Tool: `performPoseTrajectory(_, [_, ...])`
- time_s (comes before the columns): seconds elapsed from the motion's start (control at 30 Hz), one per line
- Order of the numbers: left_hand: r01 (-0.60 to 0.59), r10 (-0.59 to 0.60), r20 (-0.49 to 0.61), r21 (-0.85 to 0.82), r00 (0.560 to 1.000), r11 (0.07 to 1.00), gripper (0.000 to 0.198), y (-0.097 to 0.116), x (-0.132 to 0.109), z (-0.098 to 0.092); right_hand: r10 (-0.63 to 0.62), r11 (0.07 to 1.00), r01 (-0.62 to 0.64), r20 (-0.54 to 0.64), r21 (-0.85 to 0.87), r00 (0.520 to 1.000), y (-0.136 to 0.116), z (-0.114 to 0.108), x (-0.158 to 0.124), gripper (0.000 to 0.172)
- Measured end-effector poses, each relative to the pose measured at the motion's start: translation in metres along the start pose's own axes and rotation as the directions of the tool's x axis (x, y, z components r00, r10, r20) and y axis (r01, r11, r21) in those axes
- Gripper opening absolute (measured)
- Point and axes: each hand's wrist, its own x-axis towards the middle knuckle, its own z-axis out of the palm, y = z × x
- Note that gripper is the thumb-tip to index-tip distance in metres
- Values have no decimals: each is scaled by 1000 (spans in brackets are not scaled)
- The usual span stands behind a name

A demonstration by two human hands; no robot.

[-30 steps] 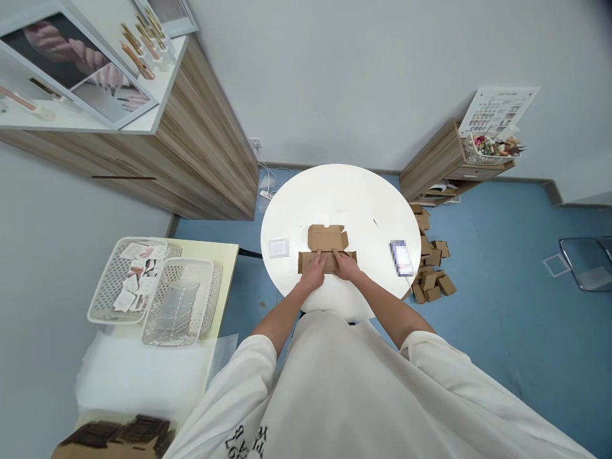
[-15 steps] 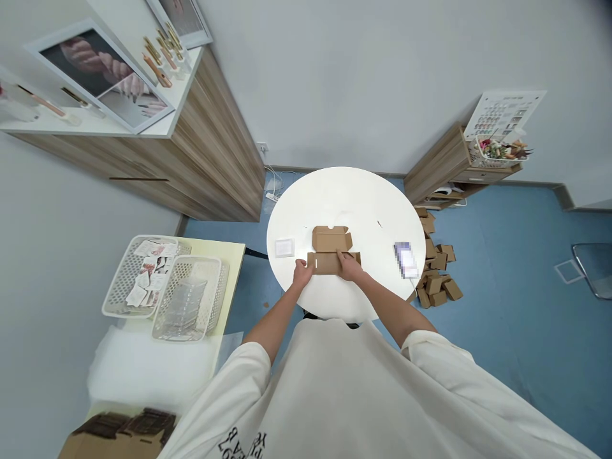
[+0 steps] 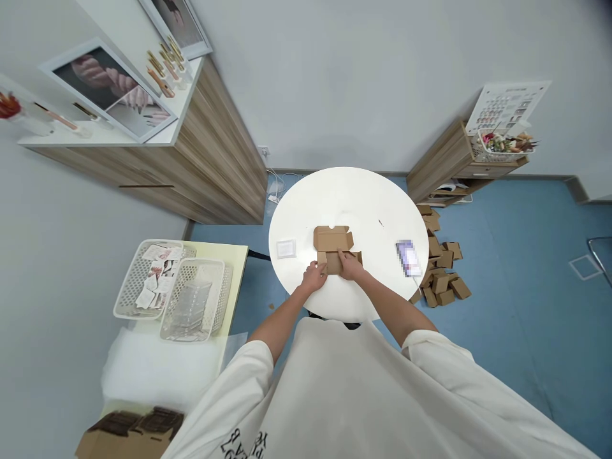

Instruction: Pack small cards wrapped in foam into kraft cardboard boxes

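Observation:
A part-folded brown cardboard box lies on the round white table, its lid panel flat and pointing away from me. My left hand grips the near section at its left end, where the side flap stands folded up. At the right of that section is my right hand, its thumb over the inside of the box and the other fingers out of sight. Left of the box sits a small clear case with a white card. A pixelated phone-like item lies at the table's right edge.
Several small cardboard boxes are piled on the blue floor to the right. On the left, a pale yellow table bears a basket of printed cards, a basket of clear plastic pieces and white wrapping sheets. A wooden cabinet stands behind.
My left hand has moved right and inward, and the box's left end flap has turned upward. My right hand stays almost in place on the box. The view has shifted slightly.

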Motion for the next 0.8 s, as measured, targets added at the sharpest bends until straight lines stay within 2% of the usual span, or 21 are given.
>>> performPoseTrajectory(0.2, [-78, 87, -23, 261, 996, 962, 41, 4, -3, -3, 14, 1000, -14, 15, 7, 1000, -1, 0, 0, 115])
performPoseTrajectory(0.33, [-108, 133, -47, 359, 990, 927, 39, 6, 0, 0, 17, 1000, -18, 10, 19, 1000, 0, 0, -2, 112])
performPoseTrajectory(0.73, [-57, 73, -27, 379, 997, 924, 41, 16, 8, 1, 30, 998, -30, 12, 53, 999, -2, 1, -4, 106])
performPoseTrajectory(0.8, [-33, 58, -55, 376, 997, 926, 46, 18, 6, 1, 31, 998, -32, 12, 57, 999, -2, 1, -5, 104])
